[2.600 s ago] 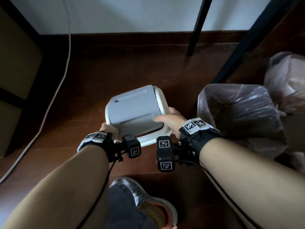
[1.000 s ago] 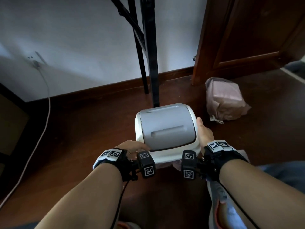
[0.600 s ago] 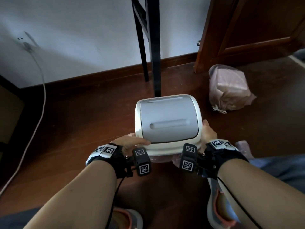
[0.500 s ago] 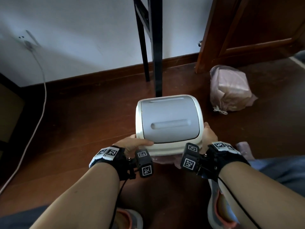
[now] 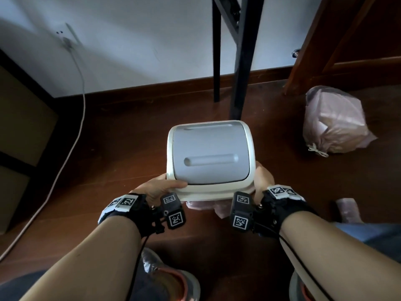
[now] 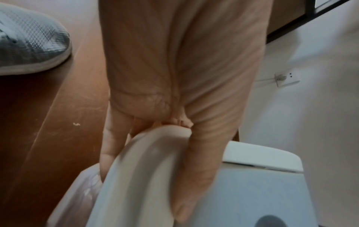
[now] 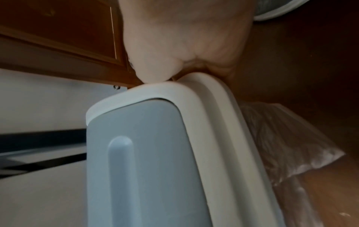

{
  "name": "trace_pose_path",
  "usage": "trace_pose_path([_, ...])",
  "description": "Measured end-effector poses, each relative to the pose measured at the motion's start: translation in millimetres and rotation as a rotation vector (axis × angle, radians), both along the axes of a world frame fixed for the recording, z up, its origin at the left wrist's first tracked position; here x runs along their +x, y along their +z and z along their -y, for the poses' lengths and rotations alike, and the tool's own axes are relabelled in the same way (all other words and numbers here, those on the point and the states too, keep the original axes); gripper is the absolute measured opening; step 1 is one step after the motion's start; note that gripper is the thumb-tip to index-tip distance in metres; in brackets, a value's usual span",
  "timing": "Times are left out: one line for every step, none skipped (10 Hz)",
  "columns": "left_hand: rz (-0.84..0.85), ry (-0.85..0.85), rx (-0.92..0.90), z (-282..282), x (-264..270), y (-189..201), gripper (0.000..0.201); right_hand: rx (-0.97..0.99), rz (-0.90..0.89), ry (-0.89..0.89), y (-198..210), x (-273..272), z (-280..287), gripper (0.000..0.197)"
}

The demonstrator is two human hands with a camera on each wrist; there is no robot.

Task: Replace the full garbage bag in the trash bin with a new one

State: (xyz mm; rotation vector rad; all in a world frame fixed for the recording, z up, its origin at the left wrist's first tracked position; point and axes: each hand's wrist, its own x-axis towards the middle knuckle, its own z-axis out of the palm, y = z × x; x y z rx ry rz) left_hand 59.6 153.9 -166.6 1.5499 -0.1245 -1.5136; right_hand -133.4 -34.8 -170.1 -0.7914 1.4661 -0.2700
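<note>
The white trash bin lid (image 5: 209, 158) with its grey swing flap (image 7: 147, 161) sits on the bin in the middle of the head view. My left hand (image 5: 159, 186) grips the lid's near left corner, thumb on top (image 6: 198, 161) and fingers beneath. My right hand (image 5: 261, 178) grips the near right corner (image 7: 170, 73). Pale pink liner plastic (image 5: 206, 206) sticks out under the lid's near edge, and it shows beside the rim (image 7: 287, 147) in the right wrist view. The full, tied pink garbage bag (image 5: 335, 123) lies on the floor at the right.
Black metal legs (image 5: 240, 61) stand just behind the bin. A wooden door frame (image 5: 312, 46) rises at the right. A white cable (image 5: 71, 118) runs down from a wall socket at the left beside a dark shelf unit. My shoes (image 5: 171, 279) are near the bottom.
The lid has gone from the floor at the left onto the bin with the fresh liner. In the last half second both hands kept their grip on its near corners.
</note>
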Motion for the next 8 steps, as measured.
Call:
trace_pose_path([-0.007, 0.030, 0.012, -14, 12, -2, 0.090, -0.007, -0.002, 0.057, 4, 18, -8, 0.045])
trace_pose_path([-0.005, 0.065, -0.009, -14, 19, 6, 0.065, -0.032, 0.000, 0.093, 6, 34, -5, 0.048])
trace_pose_path([-0.015, 0.117, -0.046, -7, 21, 14, 0.038, -0.071, -0.028, 0.136, 6, 40, 1, 0.049])
trace_pose_path([0.009, 0.152, -0.061, -7, 23, 12, 0.049, -0.086, -0.069, 0.175, 13, 39, 7, 0.047])
trace_pose_path([0.020, 0.162, -0.011, -12, 22, 14, 0.059, -0.111, -0.124, 0.153, 26, 34, 8, 0.043])
trace_pose_path([0.123, 0.140, 0.114, -24, 22, 36, 0.030, -0.228, -0.155, 0.068, 40, 23, 8, 0.041])
trace_pose_path([0.326, 0.231, 0.236, -41, 36, 62, 0.038, -0.264, -0.029, 0.024, 69, 10, 10, 0.020])
trace_pose_path([0.487, 0.339, 0.157, -44, 43, 99, 0.014, -0.345, 0.107, 0.013, 114, -2, 16, 0.020])
